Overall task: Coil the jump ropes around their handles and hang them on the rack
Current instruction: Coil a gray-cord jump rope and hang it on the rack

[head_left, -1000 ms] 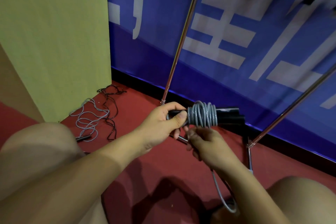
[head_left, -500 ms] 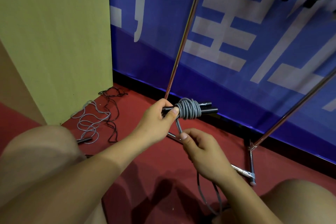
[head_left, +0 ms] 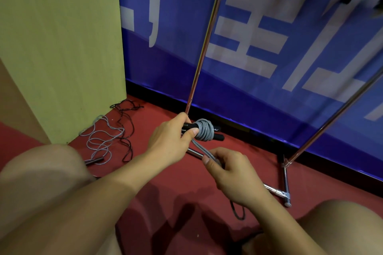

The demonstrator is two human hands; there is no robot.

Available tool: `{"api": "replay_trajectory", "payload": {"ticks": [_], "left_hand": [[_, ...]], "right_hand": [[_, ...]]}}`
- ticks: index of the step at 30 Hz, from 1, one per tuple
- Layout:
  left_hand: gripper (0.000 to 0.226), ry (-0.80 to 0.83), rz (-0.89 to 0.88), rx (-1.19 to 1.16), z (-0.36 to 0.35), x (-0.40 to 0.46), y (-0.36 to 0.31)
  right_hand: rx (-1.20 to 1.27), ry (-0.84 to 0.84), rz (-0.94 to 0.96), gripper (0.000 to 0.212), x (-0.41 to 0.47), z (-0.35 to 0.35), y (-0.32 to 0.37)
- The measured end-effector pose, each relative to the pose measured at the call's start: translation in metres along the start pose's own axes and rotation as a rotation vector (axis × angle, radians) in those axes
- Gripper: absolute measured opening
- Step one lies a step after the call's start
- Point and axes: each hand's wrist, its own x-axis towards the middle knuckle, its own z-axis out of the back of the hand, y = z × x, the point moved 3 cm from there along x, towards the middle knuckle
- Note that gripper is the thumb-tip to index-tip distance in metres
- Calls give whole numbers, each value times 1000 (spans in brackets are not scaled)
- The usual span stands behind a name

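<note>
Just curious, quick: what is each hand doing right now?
Left hand: grips the black handles.
Right hand: pinches the grey rope.

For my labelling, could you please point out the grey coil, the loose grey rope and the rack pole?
grey coil (head_left: 204,132): head view, wound middle.
loose grey rope (head_left: 101,138): head view, floor loops.
rack pole (head_left: 204,47): head view, mid-shaft.

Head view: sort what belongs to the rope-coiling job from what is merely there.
Job:
left hand gripping black handles
grey rope coiled round them
right hand pinching the rope's tail
loose ropes on the floor
rack

Merely there:
blue banner
green panel
</note>
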Motion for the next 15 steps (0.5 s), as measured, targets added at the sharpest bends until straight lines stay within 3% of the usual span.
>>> {"api": "replay_trajectory", "payload": {"ticks": [8, 15], "left_hand": [[18, 44, 30, 41, 0, 2, 6], [21, 111, 44, 105, -4, 3, 8]], "right_hand": [[-11, -64, -101, 24, 0, 10, -4], [-130, 114, -169, 30, -3, 14, -3]]}}
